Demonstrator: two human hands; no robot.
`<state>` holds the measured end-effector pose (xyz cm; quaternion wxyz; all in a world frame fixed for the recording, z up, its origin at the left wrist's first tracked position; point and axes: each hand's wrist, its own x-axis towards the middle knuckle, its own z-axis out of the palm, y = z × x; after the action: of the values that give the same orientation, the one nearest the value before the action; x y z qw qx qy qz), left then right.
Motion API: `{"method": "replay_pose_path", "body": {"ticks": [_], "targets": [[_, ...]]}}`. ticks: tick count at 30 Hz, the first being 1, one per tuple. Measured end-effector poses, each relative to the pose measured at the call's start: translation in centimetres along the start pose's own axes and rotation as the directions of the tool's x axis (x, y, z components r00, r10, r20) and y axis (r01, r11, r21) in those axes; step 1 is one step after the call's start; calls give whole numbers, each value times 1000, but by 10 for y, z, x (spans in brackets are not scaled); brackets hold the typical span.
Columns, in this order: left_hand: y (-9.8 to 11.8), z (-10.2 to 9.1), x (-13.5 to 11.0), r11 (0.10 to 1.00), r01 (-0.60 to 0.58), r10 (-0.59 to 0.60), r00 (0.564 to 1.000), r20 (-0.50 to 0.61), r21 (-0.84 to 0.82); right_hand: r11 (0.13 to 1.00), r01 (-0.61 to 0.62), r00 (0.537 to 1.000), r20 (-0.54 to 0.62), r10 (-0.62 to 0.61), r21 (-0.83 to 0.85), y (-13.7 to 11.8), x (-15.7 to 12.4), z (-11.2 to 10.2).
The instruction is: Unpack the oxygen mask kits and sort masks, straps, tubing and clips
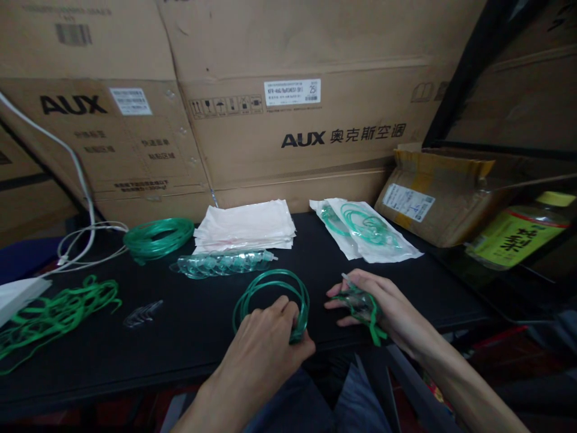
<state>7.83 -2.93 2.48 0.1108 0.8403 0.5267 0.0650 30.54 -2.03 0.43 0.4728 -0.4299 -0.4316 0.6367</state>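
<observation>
My left hand (273, 337) is closed around one side of a coiled green tube (270, 278) near the table's front edge. To its right, my right hand (374, 294) holds a clear oxygen mask (356, 300) with a green elastic strap (375, 329) hanging from it. Its fingers curl about the mask and partly hide it. Beyond my left hand lies a row of nested clear masks (225, 263). Behind those is a stack of white pouches (246, 225). A larger bundle of green tubing (158, 237) rests to the left of the stack.
Two packed pouches (372, 231) lie at the back right, beside an open cardboard box (433, 195) and a yellow-labelled bottle (518, 234). Green straps (67, 316) and small clear pieces (143, 314) lie on the left. Large cartons (243, 150) stand behind the black table (180, 337).
</observation>
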Motion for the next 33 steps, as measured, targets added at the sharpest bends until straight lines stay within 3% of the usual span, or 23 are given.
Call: {"method": "replay_pose_path", "body": {"ticks": [4, 7, 10, 12, 14, 16, 17, 19, 20, 21, 22, 23, 26, 29, 33], "targets": [[-6, -6, -15, 999, -1, 0, 1000, 17, 42, 1000, -14, 1000, 20, 14, -22, 1, -2, -2], [-15, -24, -30, 999, 5, -7, 999, -42, -47, 998, -42, 998, 38, 44, -43, 3, -1, -2], [-31, -56, -42, 987, -31, -9, 970, -244, -159, 998, -51, 998, 40, 52, -24, 6, 2, -3], [-48, -84, -44, 994, -24, -24, 898, -439, -102, 998, -56, 998, 42, 56, -10, 9, 4, -5], [-70, -111, -39, 996, 80, -43, 803, -595, 36, 998, -61, 996, 57, 62, -11, 11, 5, -7], [-97, -135, -26, 941, 283, -96, 748, -657, 186, 998, -57, 995, 78, 59, -28, 12, 5, -9], [-113, -144, -16, 887, 387, -128, 729, -673, 251, 998, -50, 995, 87, 53, -39, 12, 5, -9], [-146, -155, 6, 791, 510, -197, 735, -648, 339, 998, -34, 994, 103, 40, -58, 11, 4, -9], [-164, -157, 18, 765, 540, -241, 746, -621, 351, 997, -29, 993, 110, 36, -66, 11, 4, -9], [-181, -157, 30, 733, 593, -314, 730, -607, 333, 997, -25, 993, 114, 33, -70, 10, 4, -8], [-199, -154, 40, 748, 578, -343, 757, -556, 326, 997, -21, 993, 115, 29, -72, 9, 4, -7], [-215, -150, 50, 740, 611, -413, 743, -528, 282, 997, -19, 993, 117, 27, -72, 9, 4, -7], [-255, -134, 69, 768, 584, -443, 781, -441, 263, 997, -12, 993, 120, 20, -71, 9, 2, -6], [-277, -122, 70, 813, 536, -429, 815, -390, 228, 997, -6, 991, 129, 16, -75, 10, 1, -6], [-288, -118, 61, 867, 486, -399, 809, -432, 107, 997, 20, 988, 153, -8, -76, 5, 2, -2]]}}
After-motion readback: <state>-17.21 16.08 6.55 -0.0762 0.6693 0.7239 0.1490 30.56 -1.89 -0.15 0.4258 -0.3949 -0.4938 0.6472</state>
